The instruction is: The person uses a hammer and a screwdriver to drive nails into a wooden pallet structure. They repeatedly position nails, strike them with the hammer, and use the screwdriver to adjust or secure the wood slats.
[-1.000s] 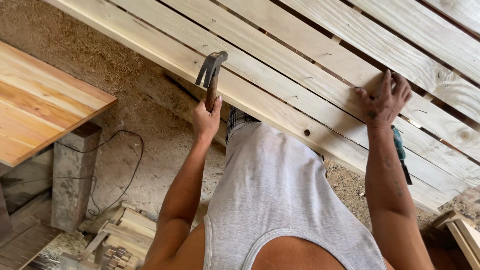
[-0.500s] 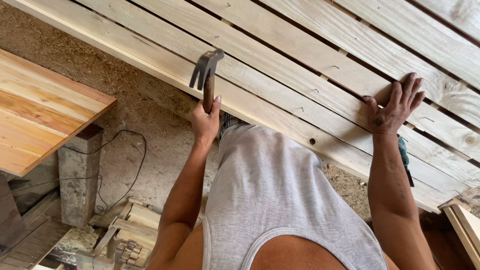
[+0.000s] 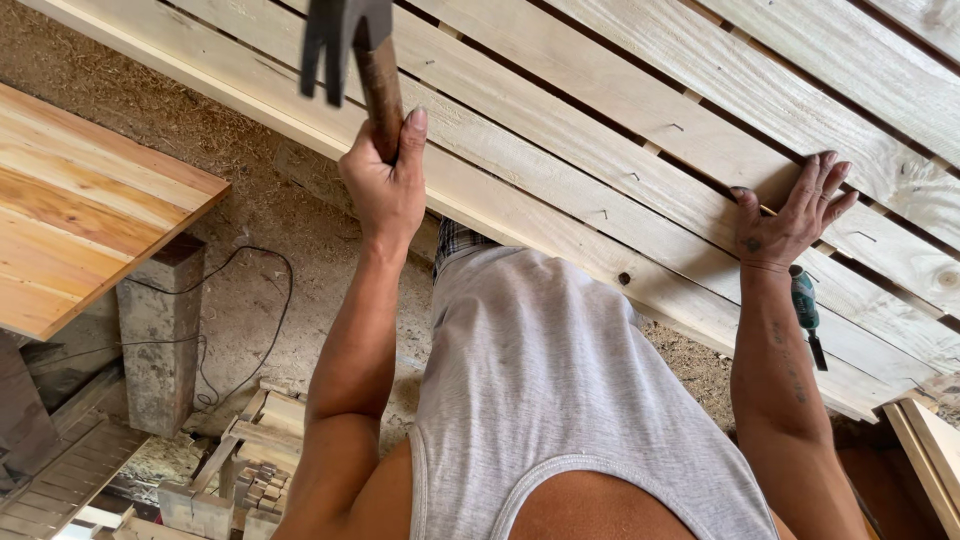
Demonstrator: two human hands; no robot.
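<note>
Since the previous frames my left hand (image 3: 385, 185), clamped on the claw hammer (image 3: 350, 50), has swung it higher above the slatted panel (image 3: 620, 130); right hand (image 3: 790, 215) stays spread flat on a slat.

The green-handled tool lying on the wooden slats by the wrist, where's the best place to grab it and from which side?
Probably grip the green-handled tool by its green handle, coming from above on the open side away from the forearm. Its dark blade points down-right, and the flat right hand partly hides the upper end.
</note>
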